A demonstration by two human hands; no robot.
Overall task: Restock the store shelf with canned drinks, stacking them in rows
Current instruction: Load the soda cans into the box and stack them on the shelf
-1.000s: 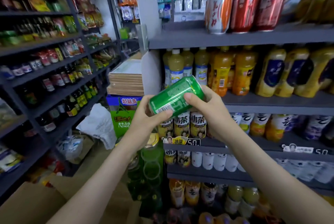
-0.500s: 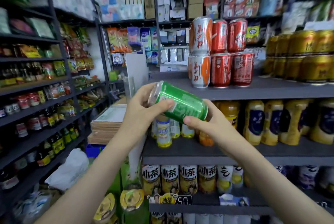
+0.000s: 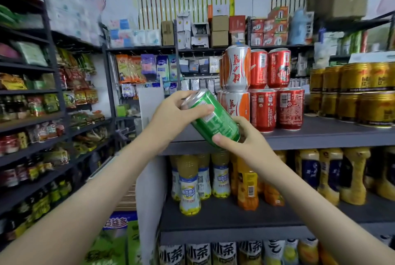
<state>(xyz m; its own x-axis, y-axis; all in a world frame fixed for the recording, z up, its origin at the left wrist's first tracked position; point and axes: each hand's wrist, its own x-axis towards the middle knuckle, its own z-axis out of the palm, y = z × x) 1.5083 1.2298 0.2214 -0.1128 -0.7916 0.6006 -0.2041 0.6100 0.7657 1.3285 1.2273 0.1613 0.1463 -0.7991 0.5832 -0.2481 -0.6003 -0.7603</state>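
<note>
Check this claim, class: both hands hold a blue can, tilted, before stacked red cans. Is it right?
No: the head view shows the can is green, not blue. The left hand and right hand hold it tilted before the stacked red cans.

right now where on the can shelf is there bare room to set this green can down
Bare shelf runs in front of the red cans and gold cans, with a narrow gap between them. Both stacks are two high and packed.

Can (image 3: 213, 119) before shelf (image 3: 320, 134); stacked cans (image 3: 264, 91) on shelf behind it; bottles (image 3: 189, 185) below.
</note>
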